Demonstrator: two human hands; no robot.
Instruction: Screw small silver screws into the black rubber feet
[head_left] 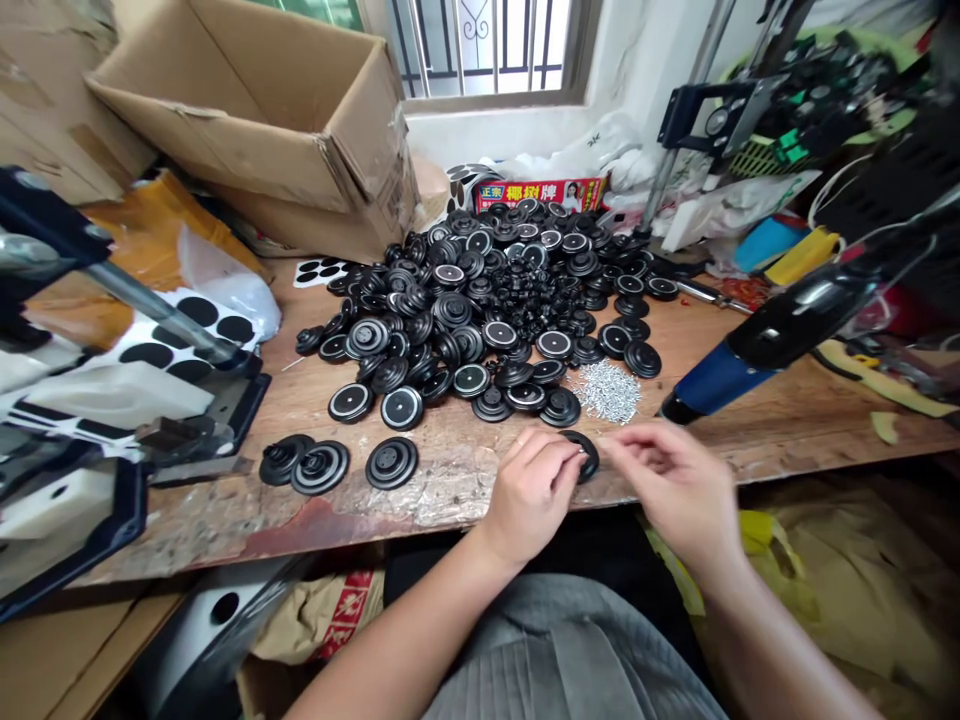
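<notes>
A black round disc (589, 462) stands near the table's front edge, tilted, between my two hands. My left hand (529, 490) is closed at its left side, fingers curled and pressed against it; a tiny light spot shows at the fingertips. My right hand (679, 490) is just right of the disc, thumb and forefinger pinched; whatever they hold is too small to make out. Beyond the hands lies a pile of small silver screws (609, 390). To its right, a blue and black electric screwdriver (724, 375) slants down, tip near the tabletop.
A large heap of black discs (450, 310) covers the table's middle. Several more discs (391, 462) lie at the front left. Metal clamp-like fixtures (195, 400) stand at left, an open cardboard box (247, 120) behind. A red box (540, 194) sits under the window.
</notes>
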